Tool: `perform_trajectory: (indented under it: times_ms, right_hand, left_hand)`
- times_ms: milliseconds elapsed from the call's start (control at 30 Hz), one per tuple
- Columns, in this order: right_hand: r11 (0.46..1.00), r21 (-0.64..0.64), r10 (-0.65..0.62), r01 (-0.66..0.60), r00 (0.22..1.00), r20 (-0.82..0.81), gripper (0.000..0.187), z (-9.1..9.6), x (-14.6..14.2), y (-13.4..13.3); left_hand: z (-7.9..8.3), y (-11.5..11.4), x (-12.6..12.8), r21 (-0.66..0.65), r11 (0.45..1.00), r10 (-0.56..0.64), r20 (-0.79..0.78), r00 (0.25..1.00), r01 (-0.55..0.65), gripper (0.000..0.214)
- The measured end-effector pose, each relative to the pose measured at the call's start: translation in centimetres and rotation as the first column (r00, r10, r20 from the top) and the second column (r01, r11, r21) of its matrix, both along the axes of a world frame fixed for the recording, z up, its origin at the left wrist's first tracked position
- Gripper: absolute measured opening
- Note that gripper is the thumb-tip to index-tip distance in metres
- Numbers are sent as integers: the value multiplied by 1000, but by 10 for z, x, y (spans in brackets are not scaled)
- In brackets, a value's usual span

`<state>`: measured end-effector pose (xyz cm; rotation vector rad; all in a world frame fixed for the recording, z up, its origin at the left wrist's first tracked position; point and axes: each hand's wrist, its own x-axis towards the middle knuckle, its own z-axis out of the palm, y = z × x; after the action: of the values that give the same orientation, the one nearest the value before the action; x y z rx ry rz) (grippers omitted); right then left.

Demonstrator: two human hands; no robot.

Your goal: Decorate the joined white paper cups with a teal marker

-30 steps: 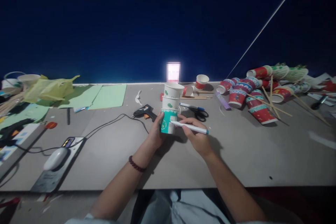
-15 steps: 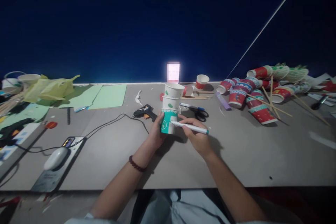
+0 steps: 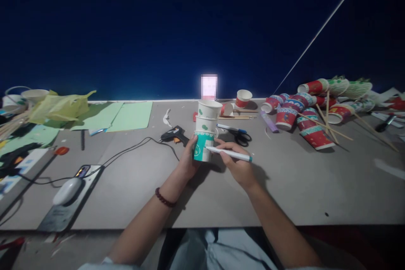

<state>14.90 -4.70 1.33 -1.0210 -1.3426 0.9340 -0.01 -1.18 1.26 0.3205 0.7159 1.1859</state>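
Observation:
My left hand (image 3: 189, 161) is wrapped round the lower part of a stack of paper cups (image 3: 209, 125), which stands nearly upright above the table. The lowest cup is partly coloured teal, with a white patch; the cups above it are white with green marks. Between the fingers of my right hand (image 3: 238, 163) is a white marker (image 3: 232, 153) with a teal end. Its tip meets the lowest cup's side. Just behind my left hand lies a black glue gun (image 3: 174, 134). Scissors (image 3: 242, 139) and a blue-capped marker (image 3: 232, 128) lie behind my right hand.
Decorated paper cups (image 3: 289, 114) and wooden sticks (image 3: 325, 124) are heaped at the right. Green sheets (image 3: 134, 116) and a yellow bag (image 3: 60, 107) lie at the back left. A phone (image 3: 60, 215) with a white case (image 3: 67, 190) on it and a power strip (image 3: 23, 177) are nearer.

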Motion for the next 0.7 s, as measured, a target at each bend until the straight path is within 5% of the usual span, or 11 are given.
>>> perform_trajectory:
  times_ms: [200, 700]
  right_hand:
    - [999, -51, -3, -3, 994, -108, 15, -5, -3, 0]
    - [1000, -8, -27, 27, 997, -70, 11, 0, -1, 0]
  left_hand:
    - [3, 0, 0, -13, 1000, -8, -8, 1000, 8, 29]
    - [3, 0, 0, -36, 999, -20, 11, 1000, 20, 23]
